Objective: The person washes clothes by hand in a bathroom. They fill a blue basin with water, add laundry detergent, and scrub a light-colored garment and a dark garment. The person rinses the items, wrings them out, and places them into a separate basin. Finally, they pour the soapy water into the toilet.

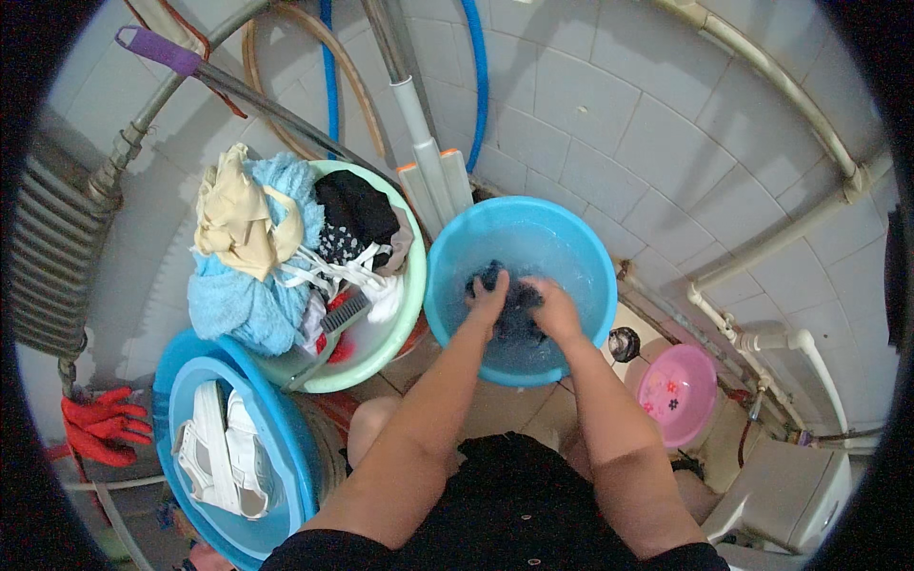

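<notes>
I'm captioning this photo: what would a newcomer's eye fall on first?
Probably the bright blue basin near the centre, the left grip and right grip on dark cloth in its water. Then the heaped pale-green tub to its left, and white shoes in a light-blue tub at lower left.

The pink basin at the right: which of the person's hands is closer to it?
Right. The right hand is in the blue water basin, on the side toward the pink basin; the left hand is in that same basin, farther over to the left.

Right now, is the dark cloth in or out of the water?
At least partly in: cloudy water surrounds the dark cloth inside the blue basin.
</notes>
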Demonstrator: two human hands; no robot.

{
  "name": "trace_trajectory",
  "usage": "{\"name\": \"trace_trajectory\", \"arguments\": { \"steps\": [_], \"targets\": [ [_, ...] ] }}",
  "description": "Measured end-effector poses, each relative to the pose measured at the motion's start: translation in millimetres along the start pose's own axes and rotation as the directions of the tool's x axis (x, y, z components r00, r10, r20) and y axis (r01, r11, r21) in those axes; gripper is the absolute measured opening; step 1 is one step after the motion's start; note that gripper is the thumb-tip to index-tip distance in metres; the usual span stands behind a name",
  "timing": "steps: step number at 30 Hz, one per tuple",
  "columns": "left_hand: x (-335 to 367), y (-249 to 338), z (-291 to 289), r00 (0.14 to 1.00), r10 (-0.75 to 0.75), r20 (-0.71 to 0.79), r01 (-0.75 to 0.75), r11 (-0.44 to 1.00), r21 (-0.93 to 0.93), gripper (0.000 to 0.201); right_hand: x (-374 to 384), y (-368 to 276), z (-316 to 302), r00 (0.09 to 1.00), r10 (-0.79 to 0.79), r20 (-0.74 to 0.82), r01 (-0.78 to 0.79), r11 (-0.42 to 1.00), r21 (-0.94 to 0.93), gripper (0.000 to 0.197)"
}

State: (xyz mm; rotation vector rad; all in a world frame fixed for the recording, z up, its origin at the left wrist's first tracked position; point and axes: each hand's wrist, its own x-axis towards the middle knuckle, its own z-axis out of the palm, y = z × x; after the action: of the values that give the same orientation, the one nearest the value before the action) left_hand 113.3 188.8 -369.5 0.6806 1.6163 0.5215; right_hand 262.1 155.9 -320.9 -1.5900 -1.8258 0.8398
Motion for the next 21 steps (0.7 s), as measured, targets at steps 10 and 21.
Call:
{"name": "trace_trajectory", "arguments": {
  "steps": [10, 21],
  "targets": [
    [-63.0, 46.2, -6.2, 0.772, 0.58, 0.258, -0.413, 0.768, -0.49, 0.045, -25.0, -132.5, -22.5, 0.955, -0.251, -0.16, 0.251, 0.968, -0.022, 0.015],
    [-45.6, 37.8, -1.1, 0.846, 0.528, -0.077, -0.47, 0.805, 0.362, 0.05, 11.9, -5.8, -30.6, 0.883, 0.174, -0.436, -0.323, 0.899, -0.297, 0.051]
  ]
}}
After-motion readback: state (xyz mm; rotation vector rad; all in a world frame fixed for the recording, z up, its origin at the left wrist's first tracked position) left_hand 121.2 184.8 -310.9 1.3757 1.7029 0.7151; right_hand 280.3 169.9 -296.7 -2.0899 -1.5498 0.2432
